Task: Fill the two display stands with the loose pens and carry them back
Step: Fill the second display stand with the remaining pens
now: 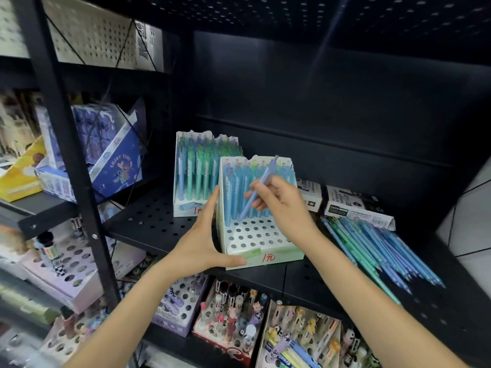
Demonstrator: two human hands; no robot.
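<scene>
A black perforated shelf carries everything, with a dark back panel well behind and much bare room above and to the rear right. Its front edge runs just below the near display stand, whose base sits right at that edge, the front lip with the red price mark reaching the rim. This stand is white, with a grid of holes; its back rows are filled with blue and teal pens, while the front rows of holes stand open. Just behind and to its left stands the second display stand, packed with pens and partly hidden by the near one. To the right lies a heap of loose pens, fanned flat on the shelf, their tips running out toward the front right edge. Two small white boxes lie behind the heap, near the back.

The left hand is spread wide against the near stand's left wall, thumb along the bottom front corner, fingers up the side. The right hand pinches a single blue pen between thumb and fingers, held tilted, its tip down just above an open hole in front of the filled rows.

Below the shelf, further stands of novelty pens crowd the lower level.
</scene>
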